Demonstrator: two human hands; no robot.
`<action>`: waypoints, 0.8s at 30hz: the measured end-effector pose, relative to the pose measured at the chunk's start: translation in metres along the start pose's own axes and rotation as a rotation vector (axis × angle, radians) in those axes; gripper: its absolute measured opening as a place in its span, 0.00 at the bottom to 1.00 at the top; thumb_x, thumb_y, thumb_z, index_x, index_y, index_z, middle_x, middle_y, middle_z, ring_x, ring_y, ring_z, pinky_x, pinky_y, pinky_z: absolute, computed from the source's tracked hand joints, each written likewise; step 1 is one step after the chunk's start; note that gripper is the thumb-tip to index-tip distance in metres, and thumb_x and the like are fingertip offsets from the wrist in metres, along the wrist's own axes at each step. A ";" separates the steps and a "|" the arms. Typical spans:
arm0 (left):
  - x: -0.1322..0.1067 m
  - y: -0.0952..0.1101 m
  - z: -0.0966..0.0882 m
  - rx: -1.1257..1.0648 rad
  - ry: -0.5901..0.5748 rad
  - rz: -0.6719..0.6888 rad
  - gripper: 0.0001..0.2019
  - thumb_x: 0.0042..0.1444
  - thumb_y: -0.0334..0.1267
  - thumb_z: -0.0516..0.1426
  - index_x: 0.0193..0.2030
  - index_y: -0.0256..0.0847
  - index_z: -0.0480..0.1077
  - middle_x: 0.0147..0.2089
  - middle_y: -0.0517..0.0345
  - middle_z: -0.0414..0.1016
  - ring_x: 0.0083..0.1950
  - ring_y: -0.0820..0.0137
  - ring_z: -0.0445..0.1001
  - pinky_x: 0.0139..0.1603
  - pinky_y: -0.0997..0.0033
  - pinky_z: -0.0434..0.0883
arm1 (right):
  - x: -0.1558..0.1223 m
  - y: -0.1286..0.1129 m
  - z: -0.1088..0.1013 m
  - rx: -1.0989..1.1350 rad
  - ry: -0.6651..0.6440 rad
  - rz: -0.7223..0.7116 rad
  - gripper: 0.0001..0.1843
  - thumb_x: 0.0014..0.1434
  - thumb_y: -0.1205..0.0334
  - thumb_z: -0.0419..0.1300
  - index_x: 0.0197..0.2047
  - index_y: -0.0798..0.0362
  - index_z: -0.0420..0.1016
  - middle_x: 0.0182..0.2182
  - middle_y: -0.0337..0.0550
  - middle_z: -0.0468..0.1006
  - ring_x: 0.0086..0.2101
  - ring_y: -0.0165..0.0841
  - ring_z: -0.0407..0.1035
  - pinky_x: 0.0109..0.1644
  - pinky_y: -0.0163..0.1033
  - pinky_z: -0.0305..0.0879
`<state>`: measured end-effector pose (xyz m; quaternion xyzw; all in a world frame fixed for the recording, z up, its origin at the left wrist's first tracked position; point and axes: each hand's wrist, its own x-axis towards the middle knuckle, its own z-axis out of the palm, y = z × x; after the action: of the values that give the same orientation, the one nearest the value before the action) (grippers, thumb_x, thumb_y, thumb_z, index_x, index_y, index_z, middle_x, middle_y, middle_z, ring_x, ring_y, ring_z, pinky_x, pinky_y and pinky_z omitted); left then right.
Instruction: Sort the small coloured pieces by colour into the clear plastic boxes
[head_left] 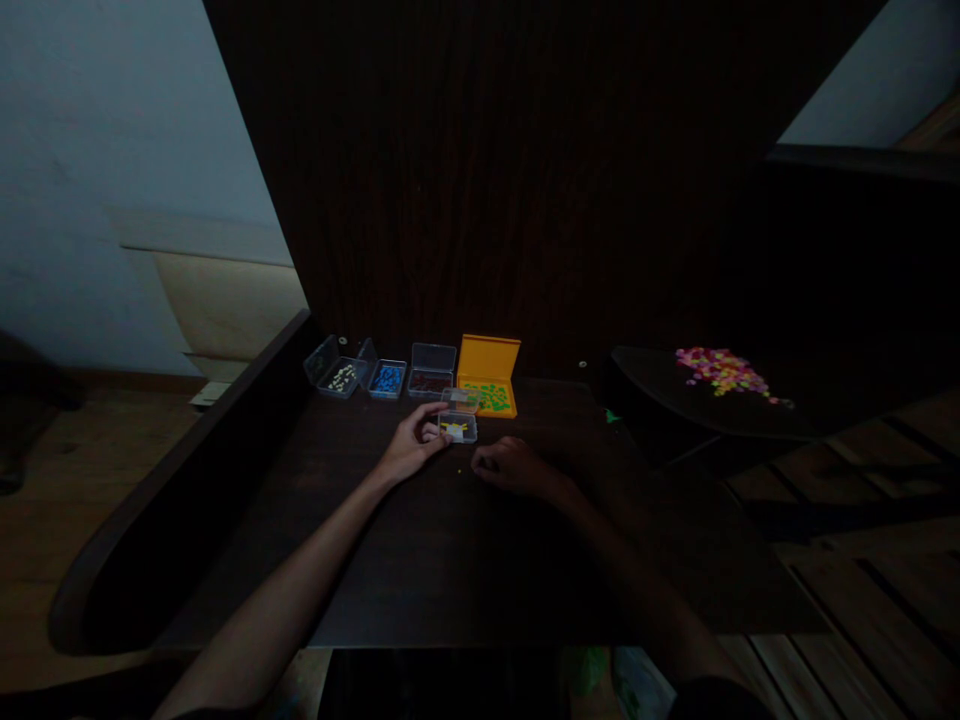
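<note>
Near the far left corner of the desk (405, 580), a clear box (324, 362) is set with its lid raised, and pale pieces (342, 378) are contained in it. Just to its right, along the far edge, blue pieces (388, 379) are held in a second open box (386, 396). Nearer the middle of the desk, the left hand (412, 443) is bent around the left side of a small clear box (467, 436), which is grasped between thumb and fingers; yellow pieces (454, 427) are seen inside it. Behind, at the far edge, a third clear box (433, 357) is filled with dark reddish pieces (431, 382). On the near side of the grasped box, a tiny yellow piece (460, 471) is left on the desk. Next along the far edge, green pieces (491, 397) are spread in an open orange box (489, 357). Nearer the near edge, the right hand (514, 467) is curled; whether anything is pinched in it cannot be told. Beyond the right edge, bright pieces (721, 373) are heaped on a dark rounded surface (649, 385).
</note>
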<state>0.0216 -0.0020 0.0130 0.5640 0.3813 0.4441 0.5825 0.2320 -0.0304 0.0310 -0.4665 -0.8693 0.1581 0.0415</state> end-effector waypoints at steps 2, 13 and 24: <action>0.000 0.001 0.000 -0.004 -0.004 -0.005 0.31 0.43 0.39 0.65 0.55 0.34 0.63 0.24 0.68 0.66 0.23 0.81 0.62 0.26 0.80 0.58 | 0.001 0.000 0.001 -0.003 -0.006 -0.003 0.08 0.60 0.61 0.56 0.39 0.50 0.76 0.31 0.40 0.77 0.32 0.31 0.68 0.36 0.34 0.53; 0.000 0.002 0.001 0.009 0.005 0.004 0.29 0.43 0.39 0.64 0.53 0.35 0.64 0.25 0.66 0.68 0.25 0.79 0.65 0.29 0.79 0.62 | 0.012 -0.009 0.002 0.033 -0.021 -0.059 0.08 0.58 0.60 0.58 0.40 0.51 0.77 0.27 0.39 0.76 0.31 0.31 0.68 0.37 0.35 0.55; 0.001 0.001 0.001 0.006 0.005 0.013 0.30 0.43 0.40 0.65 0.53 0.35 0.64 0.24 0.67 0.67 0.24 0.80 0.64 0.27 0.80 0.60 | 0.014 -0.012 0.004 0.036 -0.009 -0.099 0.06 0.57 0.62 0.59 0.38 0.50 0.76 0.27 0.38 0.76 0.31 0.30 0.67 0.35 0.33 0.53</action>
<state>0.0225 -0.0018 0.0139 0.5669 0.3804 0.4483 0.5771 0.2131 -0.0260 0.0296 -0.4214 -0.8885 0.1735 0.0536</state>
